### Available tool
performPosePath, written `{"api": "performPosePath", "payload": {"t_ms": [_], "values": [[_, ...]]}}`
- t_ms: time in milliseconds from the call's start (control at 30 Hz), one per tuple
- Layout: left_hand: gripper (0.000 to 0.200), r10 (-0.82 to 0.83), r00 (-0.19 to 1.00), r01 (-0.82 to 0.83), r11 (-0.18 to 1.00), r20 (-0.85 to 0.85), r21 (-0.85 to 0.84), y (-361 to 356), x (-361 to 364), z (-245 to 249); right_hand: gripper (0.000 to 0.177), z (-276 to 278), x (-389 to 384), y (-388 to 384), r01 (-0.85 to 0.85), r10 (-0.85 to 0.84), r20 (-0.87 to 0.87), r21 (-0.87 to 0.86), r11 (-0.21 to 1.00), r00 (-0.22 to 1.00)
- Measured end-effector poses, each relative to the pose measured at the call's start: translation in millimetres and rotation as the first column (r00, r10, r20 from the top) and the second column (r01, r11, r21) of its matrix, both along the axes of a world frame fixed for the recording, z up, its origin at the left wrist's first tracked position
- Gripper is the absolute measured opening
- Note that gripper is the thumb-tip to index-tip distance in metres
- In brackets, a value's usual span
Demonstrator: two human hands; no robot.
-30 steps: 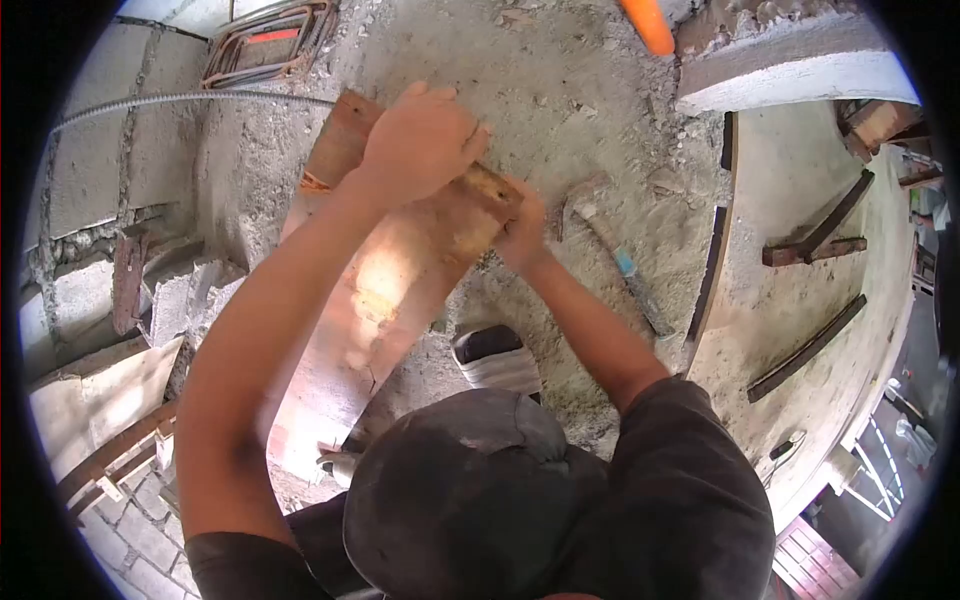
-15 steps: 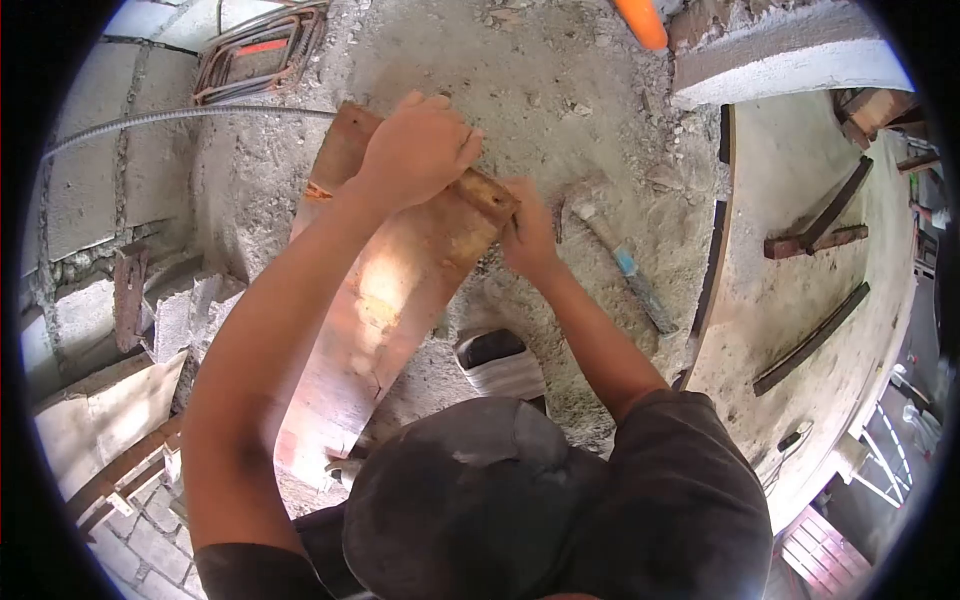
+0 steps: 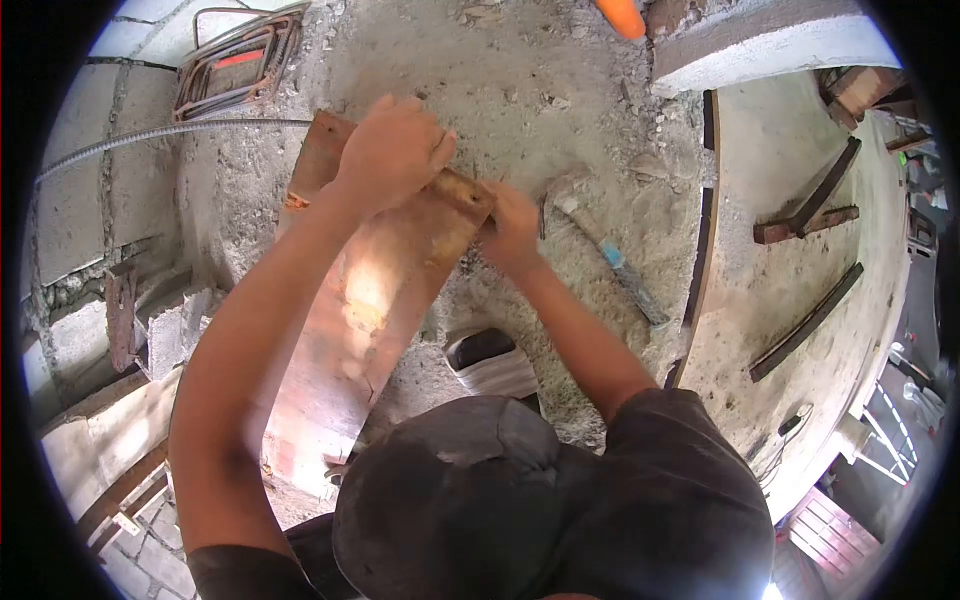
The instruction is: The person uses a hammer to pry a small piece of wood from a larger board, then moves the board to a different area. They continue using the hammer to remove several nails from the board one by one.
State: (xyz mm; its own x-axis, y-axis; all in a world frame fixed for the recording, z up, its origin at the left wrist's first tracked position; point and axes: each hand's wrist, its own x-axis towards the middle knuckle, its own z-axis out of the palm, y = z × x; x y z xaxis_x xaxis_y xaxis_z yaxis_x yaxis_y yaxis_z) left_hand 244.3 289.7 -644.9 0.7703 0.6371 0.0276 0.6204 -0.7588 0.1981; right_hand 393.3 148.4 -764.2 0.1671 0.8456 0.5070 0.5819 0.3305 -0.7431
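Observation:
A wide, weathered reddish-brown wooden board (image 3: 340, 370) slants from my body toward the ground ahead, with a wooden strip (image 3: 462, 192) across its far end. My left hand (image 3: 392, 150) is closed over that strip, its fingers curled around the far side. At the strip's right end, my right hand (image 3: 512, 228) grips the board's corner; its fingertips are partly hidden. A hammer (image 3: 615, 257) with a blue band on its handle lies on the rough ground to the right of my right hand. A shoe (image 3: 490, 358) shows beside the board.
A bent steel rod (image 3: 180, 128) runs from the block wall to the board's far left corner. Rusty rebar frames (image 3: 240, 65) lie at upper left. On the right is a large plywood sheet (image 3: 745, 300) bearing dark wood strips (image 3: 808, 322). An orange object (image 3: 622, 15) is at the top.
The whole view has shifted slightly, so the board, hammer and both hands appear a little further left. Both hands keep their hold at the board's far end.

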Motion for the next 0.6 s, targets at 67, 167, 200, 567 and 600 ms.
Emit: {"api": "performPosePath", "payload": {"t_ms": [67,167,200,567,600], "values": [[0.038,-0.018,0.998,0.019,1.000,0.058,-0.007,-4.4,-0.9,-3.8,0.039,12.9,35.5,18.5,-0.169,0.170,0.143,-0.019,0.985,0.975],[0.038,-0.022,0.999,0.020,0.999,0.044,0.041,-2.2,-3.1,-3.8,0.038,-1.5,19.1,10.3,-0.256,0.252,0.180,0.001,0.967,0.951],[0.038,-0.024,0.998,0.021,0.998,0.055,0.052,-1.1,-1.1,-1.6,0.038,0.3,14.3,12.2,-0.160,0.154,0.086,0.064,0.985,0.984],[0.042,0.032,0.996,-0.026,0.997,0.082,-0.079,1.9,-7.5,4.5,0.041,3.6,11.7,12.4,-0.152,0.157,0.015,-0.197,0.969,0.987],[0.042,0.036,0.997,-0.030,0.995,0.067,-0.093,-0.6,-9.0,1.7,0.039,0.3,21.7,12.8,-0.240,0.247,0.097,-0.081,0.967,0.964]]}}
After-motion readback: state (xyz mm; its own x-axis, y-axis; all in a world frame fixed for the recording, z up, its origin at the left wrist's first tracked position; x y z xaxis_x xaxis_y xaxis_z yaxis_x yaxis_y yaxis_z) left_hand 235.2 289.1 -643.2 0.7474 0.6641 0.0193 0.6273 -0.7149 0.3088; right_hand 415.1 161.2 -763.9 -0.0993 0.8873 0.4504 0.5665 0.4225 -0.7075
